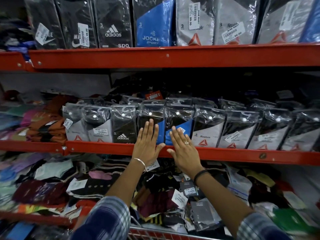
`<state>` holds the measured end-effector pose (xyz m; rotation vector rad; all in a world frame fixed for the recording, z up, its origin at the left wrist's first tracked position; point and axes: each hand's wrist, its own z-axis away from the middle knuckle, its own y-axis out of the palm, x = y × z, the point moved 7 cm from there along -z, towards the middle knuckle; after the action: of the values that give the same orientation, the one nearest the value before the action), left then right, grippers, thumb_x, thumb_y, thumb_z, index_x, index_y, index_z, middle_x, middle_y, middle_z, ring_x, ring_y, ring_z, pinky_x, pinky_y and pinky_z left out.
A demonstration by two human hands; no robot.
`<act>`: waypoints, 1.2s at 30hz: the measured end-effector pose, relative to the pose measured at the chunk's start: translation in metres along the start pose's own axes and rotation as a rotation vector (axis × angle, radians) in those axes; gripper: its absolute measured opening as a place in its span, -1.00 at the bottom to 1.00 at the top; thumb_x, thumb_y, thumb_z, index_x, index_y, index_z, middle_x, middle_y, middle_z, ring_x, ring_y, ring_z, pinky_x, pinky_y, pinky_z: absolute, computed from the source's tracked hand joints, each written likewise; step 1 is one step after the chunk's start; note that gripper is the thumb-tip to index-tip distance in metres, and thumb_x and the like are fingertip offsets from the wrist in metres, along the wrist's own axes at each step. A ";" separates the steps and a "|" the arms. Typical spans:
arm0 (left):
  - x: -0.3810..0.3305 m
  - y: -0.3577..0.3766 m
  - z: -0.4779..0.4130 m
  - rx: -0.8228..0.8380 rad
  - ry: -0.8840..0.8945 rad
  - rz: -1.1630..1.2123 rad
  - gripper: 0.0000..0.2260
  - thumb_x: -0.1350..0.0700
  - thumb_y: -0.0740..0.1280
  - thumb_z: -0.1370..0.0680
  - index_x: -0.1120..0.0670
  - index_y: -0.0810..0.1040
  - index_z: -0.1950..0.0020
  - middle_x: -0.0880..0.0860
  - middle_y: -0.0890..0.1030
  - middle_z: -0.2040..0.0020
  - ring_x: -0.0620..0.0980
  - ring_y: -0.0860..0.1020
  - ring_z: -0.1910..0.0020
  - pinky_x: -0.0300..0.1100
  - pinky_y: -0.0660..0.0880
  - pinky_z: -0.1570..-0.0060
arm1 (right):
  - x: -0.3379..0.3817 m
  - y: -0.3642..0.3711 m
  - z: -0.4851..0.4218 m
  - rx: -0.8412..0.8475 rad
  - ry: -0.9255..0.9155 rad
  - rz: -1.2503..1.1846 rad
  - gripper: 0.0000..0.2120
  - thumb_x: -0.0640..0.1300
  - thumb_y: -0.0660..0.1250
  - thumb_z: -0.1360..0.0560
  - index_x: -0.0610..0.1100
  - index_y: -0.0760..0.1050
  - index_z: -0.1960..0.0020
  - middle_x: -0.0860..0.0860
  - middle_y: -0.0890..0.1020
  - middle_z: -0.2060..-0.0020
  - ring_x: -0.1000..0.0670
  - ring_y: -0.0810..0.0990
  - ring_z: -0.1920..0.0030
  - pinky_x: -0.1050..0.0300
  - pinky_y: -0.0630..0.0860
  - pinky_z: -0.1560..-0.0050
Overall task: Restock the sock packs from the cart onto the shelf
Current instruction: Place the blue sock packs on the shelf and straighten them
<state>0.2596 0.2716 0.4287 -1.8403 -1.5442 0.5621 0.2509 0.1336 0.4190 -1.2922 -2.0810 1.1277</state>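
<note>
Two hands lie flat against the row of sock packs standing on the middle shelf (225,154), the red ledge that crosses the view. At the left end of that ledge sits a heap of orange socks (50,125). Next along it come two grey packs (99,130) with red triangle marks, then a black pack (123,126) with white stripes. Right of that, the left hand (147,144) presses its open palm on a black and blue pack (152,118), fingers spread and straight, thumb over the ledge's front edge; a thin bangle (139,162) circles its wrist. Just beside it the right hand (183,149), also flat and open with nothing gripped, rests on a second blue pack (180,120); it wears a ring (186,143), and a dark band (200,174) wraps the wrist. Further right along the ledge stand more grey packs (207,132), upright and touching one another. Above the ledge another red shelf (173,56) carries larger packs. Below the ledge loose socks (69,184) lie in a jumble, and a wire cart rim (155,232) shows at the bottom between the checked sleeves (107,217).
</note>
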 end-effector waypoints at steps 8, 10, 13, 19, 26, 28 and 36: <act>-0.015 -0.015 0.010 -0.021 -0.059 -0.001 -0.41 -0.18 -0.23 -0.60 0.16 -0.22 -0.50 0.10 -0.36 -0.49 0.06 -0.22 -0.49 -0.04 -0.26 -0.44 | -0.002 -0.037 0.012 -0.026 -0.069 -0.191 -0.44 0.13 -0.04 -0.59 -0.20 0.28 -0.43 -0.10 0.28 -0.46 -0.07 0.23 -0.45 -0.02 0.34 -0.37; -0.035 -0.024 0.012 -0.076 -0.046 -0.011 -0.44 -0.12 -0.18 -0.61 0.16 -0.21 -0.50 0.07 -0.33 -0.50 0.05 -0.19 -0.50 -0.01 -0.22 -0.45 | -0.018 -0.056 0.029 -0.119 -0.095 -0.205 -0.53 0.03 0.04 -0.59 -0.21 0.36 -0.37 -0.12 0.40 -0.39 -0.08 0.35 -0.39 -0.01 0.38 -0.33; -0.081 -0.036 0.004 -0.113 0.056 0.038 -0.44 -0.09 -0.12 -0.61 0.12 -0.25 -0.50 0.02 -0.33 -0.51 0.01 -0.21 -0.50 0.01 -0.21 -0.45 | -0.063 -0.072 0.059 -0.214 -0.040 -0.143 -0.55 0.01 -0.02 -0.61 -0.19 0.34 -0.38 -0.13 0.42 -0.37 -0.08 0.31 -0.39 -0.07 0.28 -0.38; -0.190 -0.040 -0.031 -0.128 0.292 0.116 -0.41 -0.09 -0.05 -0.60 0.09 -0.27 -0.49 -0.01 -0.35 -0.50 -0.02 -0.24 -0.49 -0.01 -0.18 -0.44 | -0.166 -0.083 0.100 -0.168 0.178 0.044 -0.48 0.08 -0.15 -0.61 -0.14 0.09 -0.50 0.00 0.01 -0.53 0.01 -0.05 -0.51 0.02 -0.12 -0.48; -0.259 -0.009 -0.055 -0.077 0.326 0.075 -0.37 -0.10 0.07 -0.57 0.08 -0.16 -0.51 -0.01 -0.33 -0.50 0.01 -0.21 -0.49 0.04 -0.21 -0.45 | -0.236 -0.092 0.110 -0.216 0.237 0.121 -0.40 0.20 -0.18 -0.60 -0.04 -0.26 -0.52 0.06 -0.29 -0.51 0.03 -0.21 -0.51 0.02 -0.26 -0.48; -0.262 0.003 -0.056 -0.070 0.298 0.039 -0.37 -0.14 0.06 -0.56 0.05 -0.14 -0.51 -0.01 -0.33 -0.51 0.01 -0.22 -0.49 0.07 -0.19 -0.44 | -0.243 -0.089 0.108 -0.220 0.211 0.122 -0.37 0.24 -0.19 -0.58 -0.04 -0.29 -0.51 0.06 -0.31 -0.50 0.03 -0.23 -0.50 0.03 -0.25 -0.48; -0.267 0.028 -0.065 -0.125 0.213 -0.027 -0.43 -0.21 -0.14 -0.58 0.01 -0.20 -0.51 0.01 -0.33 -0.51 0.03 -0.25 -0.49 0.07 -0.25 -0.42 | -0.257 -0.070 0.094 -0.245 0.131 0.153 -0.32 0.31 -0.24 -0.55 -0.08 -0.29 -0.51 0.04 -0.34 -0.49 0.03 -0.27 -0.49 0.06 -0.31 -0.48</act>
<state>0.2679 -0.0044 0.4293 -1.9014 -1.4859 0.2522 0.2670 -0.1482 0.4355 -1.6179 -2.1008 0.8404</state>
